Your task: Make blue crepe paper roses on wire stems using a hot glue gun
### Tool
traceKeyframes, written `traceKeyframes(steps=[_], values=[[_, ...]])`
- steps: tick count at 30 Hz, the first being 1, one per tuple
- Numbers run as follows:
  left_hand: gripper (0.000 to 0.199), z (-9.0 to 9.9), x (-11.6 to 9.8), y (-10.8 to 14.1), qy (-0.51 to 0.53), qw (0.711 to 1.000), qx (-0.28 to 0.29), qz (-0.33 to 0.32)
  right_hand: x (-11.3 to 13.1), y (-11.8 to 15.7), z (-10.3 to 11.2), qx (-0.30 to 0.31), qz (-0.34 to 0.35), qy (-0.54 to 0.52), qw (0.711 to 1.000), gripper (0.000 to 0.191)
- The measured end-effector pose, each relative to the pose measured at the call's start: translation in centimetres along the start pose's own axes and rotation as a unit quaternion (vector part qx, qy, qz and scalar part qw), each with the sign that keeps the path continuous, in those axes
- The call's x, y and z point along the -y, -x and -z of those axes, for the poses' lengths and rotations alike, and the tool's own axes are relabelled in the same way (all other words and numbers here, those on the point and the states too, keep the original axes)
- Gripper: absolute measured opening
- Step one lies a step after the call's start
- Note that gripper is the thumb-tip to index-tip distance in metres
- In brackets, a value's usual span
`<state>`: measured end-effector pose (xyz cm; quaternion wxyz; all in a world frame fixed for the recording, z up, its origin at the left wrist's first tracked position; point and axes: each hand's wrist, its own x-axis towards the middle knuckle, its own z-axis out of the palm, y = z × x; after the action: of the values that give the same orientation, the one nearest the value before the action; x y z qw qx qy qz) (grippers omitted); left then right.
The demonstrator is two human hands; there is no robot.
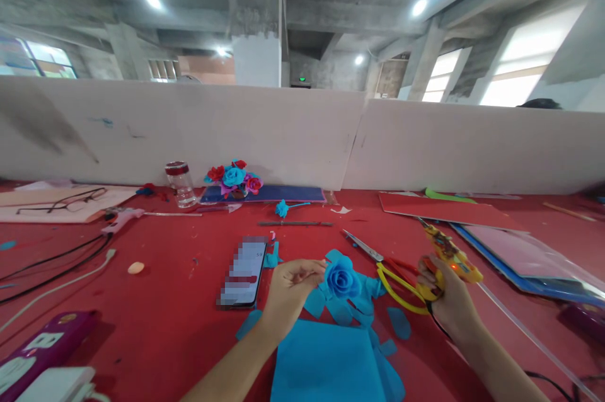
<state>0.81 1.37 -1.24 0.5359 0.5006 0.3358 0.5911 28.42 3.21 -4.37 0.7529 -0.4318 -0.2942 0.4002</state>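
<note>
My left hand (295, 288) is closed, pinching a blue paper rose (342, 277) at its left side. A yellow hot glue gun (454, 257) with an orange light is gripped in my right hand (447, 292), its nozzle pointing up and to the left, apart from the rose. Beneath the rose lie several loose blue paper petals (339, 310). A stack of blue paper (328, 361) sits nearest me. Scissors (401, 288) with yellow handles rest between my hands, blades toward the back.
A phone (243, 273) lies left of my left hand. Farther back are a paper flower bouquet (234, 176), a jar (180, 184) and a thin stick (295, 223). A pink glue gun (123, 219) with cables is at left. Coloured sheets (520, 254) lie at right. A white partition (283, 131) stands behind.
</note>
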Motion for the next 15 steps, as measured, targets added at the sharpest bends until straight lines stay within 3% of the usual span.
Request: traceKeyframes(steps=[5,9,15], values=[[0.013,0.25,0.4,-0.22,-0.034,0.999,0.019,0.01,0.16,-0.08,0.01,0.003,-0.065,-0.047,0.997,0.02],[0.013,0.17,0.36,-0.18,-0.058,0.998,0.0,0.008,0.14,0.02,-0.28,-0.011,-0.072,-0.064,0.995,0.024],[0.008,0.26,0.63,-0.07,-0.01,0.999,0.026,-0.028,-0.13,0.46,-0.57,-0.012,-0.067,-0.065,0.996,0.029]])
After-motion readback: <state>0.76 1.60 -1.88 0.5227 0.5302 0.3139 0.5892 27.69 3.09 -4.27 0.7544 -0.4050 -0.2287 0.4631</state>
